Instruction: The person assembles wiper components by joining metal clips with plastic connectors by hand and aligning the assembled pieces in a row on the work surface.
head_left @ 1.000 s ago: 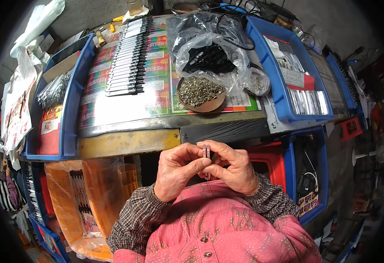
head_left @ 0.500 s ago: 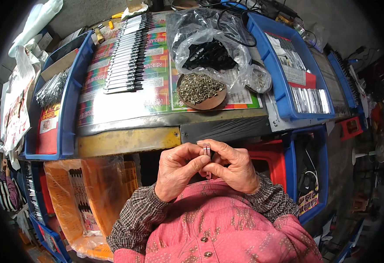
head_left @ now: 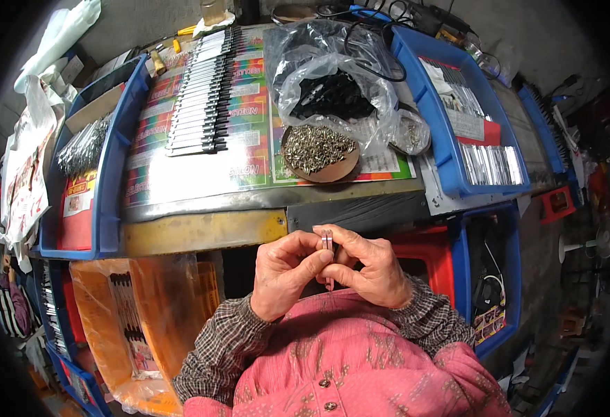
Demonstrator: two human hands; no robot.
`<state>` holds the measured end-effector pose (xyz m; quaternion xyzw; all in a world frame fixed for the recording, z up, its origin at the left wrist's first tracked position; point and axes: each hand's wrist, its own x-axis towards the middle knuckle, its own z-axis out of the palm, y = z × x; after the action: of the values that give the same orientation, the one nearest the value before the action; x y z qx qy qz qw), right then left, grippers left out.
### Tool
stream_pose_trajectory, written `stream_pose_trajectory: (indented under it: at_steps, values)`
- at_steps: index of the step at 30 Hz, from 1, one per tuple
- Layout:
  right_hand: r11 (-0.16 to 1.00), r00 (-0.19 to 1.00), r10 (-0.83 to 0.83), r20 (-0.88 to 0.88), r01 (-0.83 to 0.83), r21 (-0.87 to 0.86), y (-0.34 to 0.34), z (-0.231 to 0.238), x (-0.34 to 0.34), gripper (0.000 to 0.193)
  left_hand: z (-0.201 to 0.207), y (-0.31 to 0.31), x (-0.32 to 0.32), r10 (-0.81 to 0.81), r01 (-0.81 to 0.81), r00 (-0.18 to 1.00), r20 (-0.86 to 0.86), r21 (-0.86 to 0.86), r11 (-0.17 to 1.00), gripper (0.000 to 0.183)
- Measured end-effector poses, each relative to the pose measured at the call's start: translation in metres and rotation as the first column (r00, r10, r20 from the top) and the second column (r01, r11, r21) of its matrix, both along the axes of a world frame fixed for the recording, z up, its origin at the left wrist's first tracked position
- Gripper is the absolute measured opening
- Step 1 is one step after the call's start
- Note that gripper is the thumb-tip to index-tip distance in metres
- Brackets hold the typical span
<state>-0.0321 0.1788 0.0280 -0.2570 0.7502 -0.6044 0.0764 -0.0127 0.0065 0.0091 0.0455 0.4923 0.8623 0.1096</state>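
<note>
In front of my chest, just off the table's near edge, my left hand [head_left: 287,271] and my right hand [head_left: 373,271] meet around a slim, shiny metal piece [head_left: 327,242]. Thumb and fingers of each hand pinch it, and it stands roughly upright between them. Its exact kind cannot be made out; fingers cover much of it. Beyond my hands, a round shallow bowl [head_left: 341,169] holds many tiny brass-coloured metal parts [head_left: 312,147]. Farther left lies a long row of slim silver pieces with black ends [head_left: 197,104], side by side on a colourful printed sheet.
A clear plastic bag [head_left: 378,132] holds black parts [head_left: 333,94] behind the bowl. Blue bins stand at left [head_left: 107,187] and right [head_left: 451,149], with silver strips inside. Below the table are a bag-lined orange crate [head_left: 96,313], a red stool [head_left: 434,260] and another blue bin [head_left: 463,278].
The pinched metal piece has turned slightly between my fingers, showing a wider side. Both hands stay almost in place; the whole view has shifted slightly.
</note>
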Motion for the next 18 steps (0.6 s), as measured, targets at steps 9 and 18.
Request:
stream_pose_trajectory:
  at_steps: [9,18]
  values:
    - [0.97,0.97,0.244,-0.017,-0.244,-0.023,0.016,0.024,-0.024,0.01,0.008,-0.021,-0.002,-0.339,0.341,0.94,0.046,-0.047,0.939,0.011]
    - [0.979,0.995,0.054,0.087,-0.036,-0.2,0.009,0.007,-0.023,0.01,0.014,-0.001,-0.007,-0.029,-0.108,0.963,-0.267,-0.483,0.869,0.017]
